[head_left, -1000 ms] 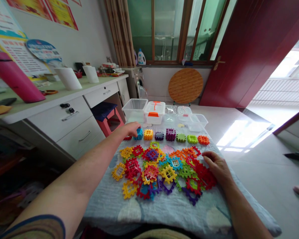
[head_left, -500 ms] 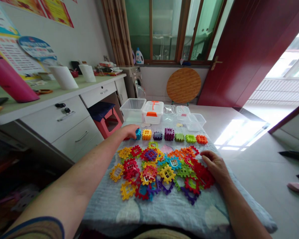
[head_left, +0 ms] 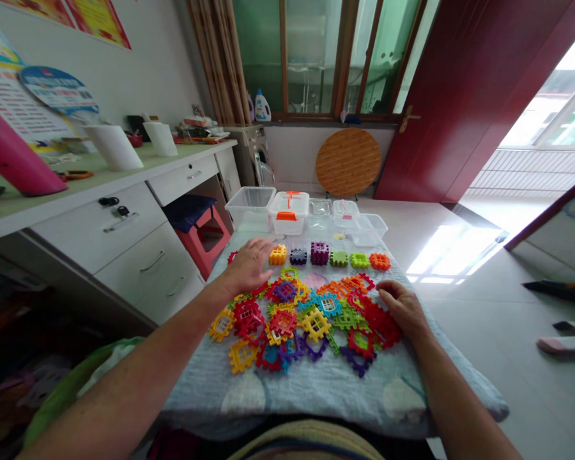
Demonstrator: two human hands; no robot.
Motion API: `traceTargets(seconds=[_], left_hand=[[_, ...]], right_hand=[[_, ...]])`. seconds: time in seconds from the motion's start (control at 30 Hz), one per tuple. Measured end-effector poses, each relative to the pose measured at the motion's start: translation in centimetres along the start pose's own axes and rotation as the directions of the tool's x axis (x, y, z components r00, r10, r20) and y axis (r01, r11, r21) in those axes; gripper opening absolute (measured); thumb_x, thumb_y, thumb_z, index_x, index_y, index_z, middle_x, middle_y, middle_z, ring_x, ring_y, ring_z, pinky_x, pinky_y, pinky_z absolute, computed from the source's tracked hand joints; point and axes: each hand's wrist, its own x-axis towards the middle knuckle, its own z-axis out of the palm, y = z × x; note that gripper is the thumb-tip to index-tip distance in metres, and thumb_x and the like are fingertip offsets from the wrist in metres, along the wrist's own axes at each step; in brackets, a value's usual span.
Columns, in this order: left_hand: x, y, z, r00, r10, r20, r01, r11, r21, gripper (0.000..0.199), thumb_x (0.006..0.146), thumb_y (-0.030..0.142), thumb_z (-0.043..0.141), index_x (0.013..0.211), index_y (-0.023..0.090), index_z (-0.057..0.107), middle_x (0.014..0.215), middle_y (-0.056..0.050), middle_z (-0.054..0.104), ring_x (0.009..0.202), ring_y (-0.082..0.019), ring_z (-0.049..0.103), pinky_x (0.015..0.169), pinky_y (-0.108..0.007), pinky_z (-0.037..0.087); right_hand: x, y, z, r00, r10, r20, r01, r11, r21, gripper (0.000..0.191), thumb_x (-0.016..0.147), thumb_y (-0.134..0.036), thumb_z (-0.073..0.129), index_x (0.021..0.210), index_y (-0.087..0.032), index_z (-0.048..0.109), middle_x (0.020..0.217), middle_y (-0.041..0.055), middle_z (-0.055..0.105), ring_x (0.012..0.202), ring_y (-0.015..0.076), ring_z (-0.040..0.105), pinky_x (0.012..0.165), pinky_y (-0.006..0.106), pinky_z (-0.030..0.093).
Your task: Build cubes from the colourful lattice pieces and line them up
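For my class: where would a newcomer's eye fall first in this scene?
Probably on the heap of multicoloured plastic lattice pieces on the pale blue patterned cloth, its right edge beside the person's bare right hand. Next, perhaps, the row of small, toothed plastic blocks behind it, then the tall, dark red door at back right.

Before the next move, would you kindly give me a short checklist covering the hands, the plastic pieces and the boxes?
1. Left hand open: ok, thumb spread away from the fingers.
2. Space behind the left hand visible: not ok, the hand covers it.
3. Right hand free of pieces: cannot tell, it is curled beside the red pieces.
4. Loose pieces lying separately: not ok, many overlap.
5. Orange stack clear of both hands: ok.
6. Leftmost clear box open: ok, no lid on.
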Motion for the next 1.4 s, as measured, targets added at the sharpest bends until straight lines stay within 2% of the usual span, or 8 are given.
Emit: traceTargets(seconds=[0.17, 0.3, 0.43, 0.6, 0.83, 1.0, 1.2, 1.4], left_hand=[[-1.1, 6.3, 1.6, 0.960, 0.208, 0.187, -0.165, 0.962, -0.220, 0.036, 0.078, 0.024, 0.061, 0.114, 0.018, 0.059, 0.114, -0.010, 0.063, 0.111, -0.024, 0.054, 0.100, -0.036, 0.041], [-0.4, 8.5, 2.4, 0.927, 0.210, 0.312, -0.155, 0.969, -0.192, 0.027, 0.070, 0.021, 0.066, 0.096, 0.018, 0.064, 0.106, -0.008, 0.063, 0.103, -0.025, 0.055, 0.093, -0.035, 0.044], [0.0, 8.4, 2.8, 0.919, 0.175, 0.353, -0.114, 0.976, -0.187, 0.018, 0.066, 0.016, 0.064, 0.084, 0.019, 0.066, 0.103, -0.007, 0.061, 0.098, -0.023, 0.055, 0.088, -0.033, 0.045], [0.1, 8.1, 3.3, 0.940, 0.169, 0.297, -0.096, 0.965, -0.244, 0.016, 0.066, 0.009, 0.058, 0.077, 0.017, 0.066, 0.098, -0.006, 0.062, 0.095, -0.021, 0.057, 0.090, -0.032, 0.044], [0.3, 7.5, 1.9, 0.992, -0.042, 0.118, 0.093, 0.878, -0.470, 0.020, 0.079, 0.013, 0.049, 0.091, 0.016, 0.064, 0.091, -0.005, 0.066, 0.085, -0.018, 0.061, 0.080, -0.028, 0.048], [0.4, 7.0, 2.2, 0.980, -0.123, 0.155, 0.187, 0.832, -0.523, 0.024, 0.084, 0.018, 0.047, 0.101, 0.017, 0.063, 0.087, -0.003, 0.069, 0.080, -0.017, 0.063, 0.077, -0.028, 0.049], [0.1, 6.1, 3.5, 0.988, -0.092, 0.124, 0.127, 0.944, -0.306, 0.031, 0.077, 0.015, 0.055, 0.107, 0.016, 0.062, 0.113, -0.010, 0.063, 0.106, -0.023, 0.058, 0.097, -0.036, 0.044], [0.7, 7.8, 3.1, 0.986, 0.089, 0.140, -0.041, 0.948, -0.314, 0.035, 0.075, 0.018, 0.061, 0.110, 0.017, 0.061, 0.117, -0.010, 0.064, 0.110, -0.024, 0.056, 0.101, -0.038, 0.041]], right_hand=[[-0.1, -0.2, 0.0, 1.000, -0.022, -0.013, 0.022, 1.000, -0.003, 0.025, 0.070, -0.040, 0.055, 0.081, -0.020, 0.066, 0.077, 0.0025, 0.068, 0.074, 0.0200, 0.062, 0.074, 0.032, 0.047], [0.0, -0.1, 0.0, 1.000, -0.013, -0.020, 0.013, 1.000, -0.005, 0.026, 0.070, -0.041, 0.055, 0.082, -0.020, 0.066, 0.076, 0.0026, 0.068, 0.073, 0.0201, 0.061, 0.074, 0.033, 0.047], [0.1, 0.2, 0.0, 1.000, -0.006, -0.005, 0.006, 1.000, -0.011, 0.027, 0.071, -0.040, 0.055, 0.084, -0.020, 0.066, 0.078, 0.0028, 0.069, 0.074, 0.0202, 0.062, 0.075, 0.033, 0.047], [0.1, 0.3, -0.1, 1.000, -0.016, 0.003, 0.016, 0.999, -0.030, 0.026, 0.072, -0.040, 0.055, 0.085, -0.020, 0.066, 0.079, 0.0026, 0.069, 0.076, 0.0201, 0.062, 0.076, 0.032, 0.047], [0.1, 0.0, -0.1, 1.000, -0.018, 0.003, 0.018, 0.999, -0.039, 0.025, 0.071, -0.040, 0.055, 0.083, -0.020, 0.066, 0.077, 0.0020, 0.068, 0.073, 0.0198, 0.062, 0.074, 0.032, 0.047], [0.1, 0.3, -0.1, 1.000, -0.006, 0.002, 0.006, 1.000, -0.024, 0.025, 0.072, -0.040, 0.055, 0.084, -0.020, 0.066, 0.079, 0.0027, 0.069, 0.077, 0.0206, 0.062, 0.077, 0.033, 0.047], [0.1, 0.4, -0.1, 1.000, -0.003, 0.004, 0.003, 1.000, -0.003, 0.026, 0.071, -0.041, 0.056, 0.085, -0.020, 0.065, 0.080, 0.0028, 0.069, 0.077, 0.0207, 0.062, 0.077, 0.034, 0.047], [0.0, 0.0, -0.1, 1.000, -0.002, -0.001, 0.002, 1.000, -0.005, 0.027, 0.071, -0.041, 0.056, 0.084, -0.020, 0.066, 0.077, 0.0024, 0.069, 0.075, 0.0202, 0.062, 0.075, 0.033, 0.047]])
